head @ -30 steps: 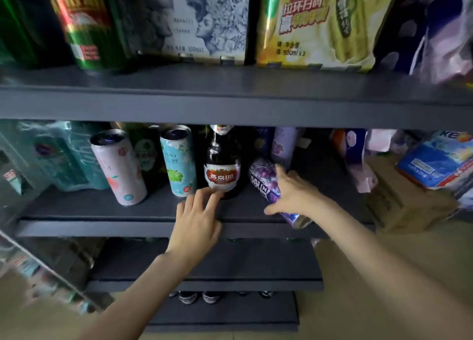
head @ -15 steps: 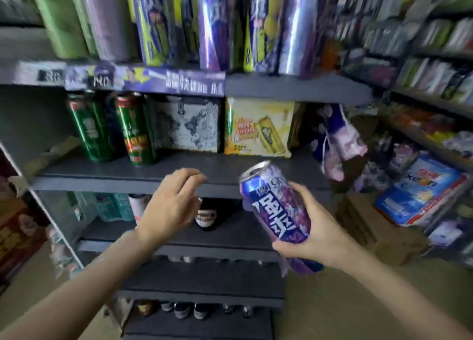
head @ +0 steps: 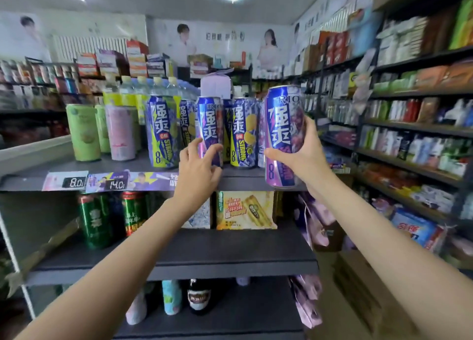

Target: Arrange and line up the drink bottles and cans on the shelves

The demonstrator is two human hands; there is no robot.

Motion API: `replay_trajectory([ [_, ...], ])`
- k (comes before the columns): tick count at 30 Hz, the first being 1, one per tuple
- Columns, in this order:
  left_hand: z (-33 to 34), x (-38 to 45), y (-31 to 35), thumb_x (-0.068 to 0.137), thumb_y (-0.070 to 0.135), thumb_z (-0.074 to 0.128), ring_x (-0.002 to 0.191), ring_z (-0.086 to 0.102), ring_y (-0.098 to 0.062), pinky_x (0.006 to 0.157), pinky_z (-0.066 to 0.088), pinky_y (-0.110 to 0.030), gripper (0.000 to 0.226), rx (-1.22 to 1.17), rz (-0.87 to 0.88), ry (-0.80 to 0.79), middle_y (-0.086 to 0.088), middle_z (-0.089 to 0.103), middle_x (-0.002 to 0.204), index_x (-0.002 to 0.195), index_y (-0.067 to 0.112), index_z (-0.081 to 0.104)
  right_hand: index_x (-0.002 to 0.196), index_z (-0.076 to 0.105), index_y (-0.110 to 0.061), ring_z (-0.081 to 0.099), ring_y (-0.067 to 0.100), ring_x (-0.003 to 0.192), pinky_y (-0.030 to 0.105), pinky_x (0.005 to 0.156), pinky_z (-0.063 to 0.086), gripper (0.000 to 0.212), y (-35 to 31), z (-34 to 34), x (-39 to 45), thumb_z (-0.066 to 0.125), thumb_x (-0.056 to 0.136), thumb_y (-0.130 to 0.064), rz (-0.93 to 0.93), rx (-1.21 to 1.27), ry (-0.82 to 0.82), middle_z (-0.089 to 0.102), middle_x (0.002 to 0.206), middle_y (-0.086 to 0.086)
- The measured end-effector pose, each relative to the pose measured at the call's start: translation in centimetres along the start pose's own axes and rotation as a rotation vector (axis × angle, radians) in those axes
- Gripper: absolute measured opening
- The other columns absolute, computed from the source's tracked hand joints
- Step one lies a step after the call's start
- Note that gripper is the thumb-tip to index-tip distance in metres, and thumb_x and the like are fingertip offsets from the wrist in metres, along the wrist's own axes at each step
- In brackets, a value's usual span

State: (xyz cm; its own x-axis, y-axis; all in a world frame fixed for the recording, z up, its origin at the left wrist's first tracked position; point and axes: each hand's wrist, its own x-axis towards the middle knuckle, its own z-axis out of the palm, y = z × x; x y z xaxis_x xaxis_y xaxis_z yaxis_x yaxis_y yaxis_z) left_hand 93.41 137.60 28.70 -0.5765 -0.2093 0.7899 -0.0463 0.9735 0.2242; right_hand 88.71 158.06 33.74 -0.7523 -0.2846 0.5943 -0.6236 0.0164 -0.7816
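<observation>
The tall blue and purple drink can (head: 282, 137) is held upright just off the right end of the top grey shelf (head: 133, 164), its long axis near vertical, top rim up and label facing the camera. The right hand (head: 304, 151) is wrapped round its lower right side, thumb across the front. The left hand (head: 198, 166) rests its fingers on the foot of a standing blue and pink can (head: 208, 129) in the front row, loosely curled round its base rather than clamped. Beside that stands a blue and yellow lemon can (head: 243, 132).

The gap at the row's right end looks narrow: set in askew, the held can could knock the lemon can, or stand too near the shelf's corner and tip off.
</observation>
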Motion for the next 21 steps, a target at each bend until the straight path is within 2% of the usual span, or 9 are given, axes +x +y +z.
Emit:
replay_trajectory([
  [3,0.8,2.1,-0.9,0.089,0.019,0.052,0.128,0.027,-0.045,0.104,0.026,-0.049,0.052,-0.148,-0.196,-0.056,-0.023,0.018,0.146,0.138,0.027,0.035,0.139,0.024,-0.024,0.053,0.009,0.110,0.037,0.100,0.043,0.094,0.6,1.9,2.1,0.083,0.066,-0.017,-0.016,-0.003,0.021,0.050,0.129,-0.005],
  [6,1.0,3.8,-0.9,0.085,0.018,0.064,0.123,0.040,-0.038,0.095,0.037,-0.041,0.071,-0.393,-0.323,-0.034,-0.021,0.028,0.142,0.140,0.029,0.022,0.141,0.024,-0.020,0.046,0.009,0.118,0.034,0.104,0.038,0.096,1.7,4.7,3.2,0.083,0.065,-0.021,-0.060,-0.083,0.039,0.044,0.137,-0.002],
  [8,1.4,4.4,-0.9,0.081,0.017,0.069,0.119,0.046,-0.033,0.091,0.040,-0.038,0.086,-0.437,-0.359,-0.047,-0.017,0.037,0.138,0.144,0.028,0.012,0.143,0.023,-0.016,0.039,0.014,0.128,0.032,0.108,0.031,0.099,2.6,6.3,3.6,0.084,0.065,-0.024,-0.095,-0.141,0.065,0.039,0.141,0.002],
  [12,2.1,5.1,-1.6,0.078,0.026,0.072,0.118,0.050,-0.032,0.096,0.043,-0.044,0.100,-0.422,-0.443,-0.094,-0.014,0.046,0.136,0.146,0.022,0.000,0.146,0.019,-0.011,0.031,0.016,0.135,0.019,0.101,0.021,0.103,3.3,7.6,4.1,0.083,0.066,-0.023,-0.129,-0.160,0.082,0.031,0.146,0.005],
  [16,2.0,5.2,-2.1,0.077,0.033,0.072,0.116,0.051,-0.035,0.093,0.043,-0.044,0.100,-0.313,-0.465,-0.090,-0.016,0.044,0.135,0.146,0.019,0.001,0.147,0.015,-0.009,0.026,0.018,0.137,0.022,0.107,0.021,0.100,3.1,8.0,4.4,0.080,0.071,-0.023,-0.133,-0.174,0.032,0.026,0.147,0.006],
  [21,1.1,4.6,-2.3,0.079,0.038,0.069,0.113,0.051,-0.036,0.088,0.043,-0.044,0.097,-0.145,-0.446,-0.070,-0.019,0.044,0.131,0.145,0.013,0.002,0.147,0.012,-0.008,0.027,0.018,0.133,0.021,0.103,0.021,0.099,2.8,9.3,4.6,0.078,0.074,-0.021,-0.124,-0.157,0.033,0.025,0.144,0.008],
])
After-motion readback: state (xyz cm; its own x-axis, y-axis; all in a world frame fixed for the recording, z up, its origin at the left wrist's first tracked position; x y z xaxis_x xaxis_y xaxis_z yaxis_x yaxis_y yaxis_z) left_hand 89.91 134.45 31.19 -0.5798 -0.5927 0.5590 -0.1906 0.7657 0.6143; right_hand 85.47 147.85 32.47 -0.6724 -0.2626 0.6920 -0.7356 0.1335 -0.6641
